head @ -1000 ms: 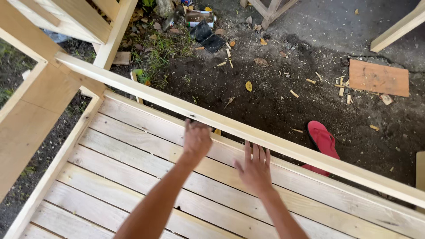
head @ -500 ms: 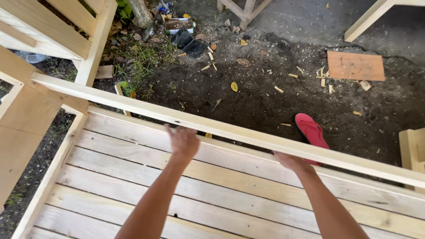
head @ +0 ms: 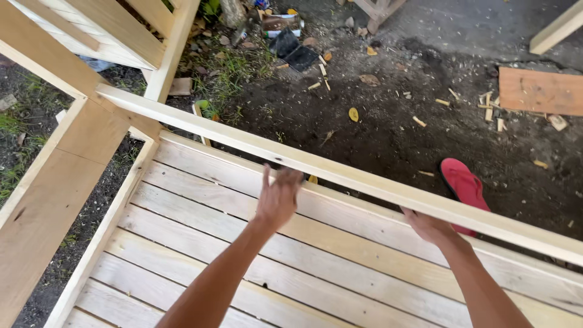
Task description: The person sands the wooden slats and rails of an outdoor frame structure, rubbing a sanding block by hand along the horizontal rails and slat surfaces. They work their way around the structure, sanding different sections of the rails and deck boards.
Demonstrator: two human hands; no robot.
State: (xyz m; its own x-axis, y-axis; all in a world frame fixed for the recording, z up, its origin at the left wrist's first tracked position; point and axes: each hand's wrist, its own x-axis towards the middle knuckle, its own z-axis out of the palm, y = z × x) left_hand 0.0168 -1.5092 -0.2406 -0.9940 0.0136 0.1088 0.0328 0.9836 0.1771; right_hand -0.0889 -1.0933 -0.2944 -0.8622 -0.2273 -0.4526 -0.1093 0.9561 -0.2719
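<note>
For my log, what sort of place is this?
Likely an outdoor carpentry site: both hands, left and right, at a long wooden rail over a slatted wooden frame, with wood offcuts on bare dirt.

The long wooden rail (head: 340,173) is pale and straight. It runs slanted above the slatted platform (head: 255,255), from upper left down to the right edge.

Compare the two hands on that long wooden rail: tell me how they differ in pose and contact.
The left hand is raised in front of the long rail with its fingers spread upward, only its fingertips near the wood; the right hand sits under the rail, fingers hidden behind it. The left hand is nearer the rail's middle, the right hand further toward the red sandal. Both are bare and reach over the slatted platform.
</note>
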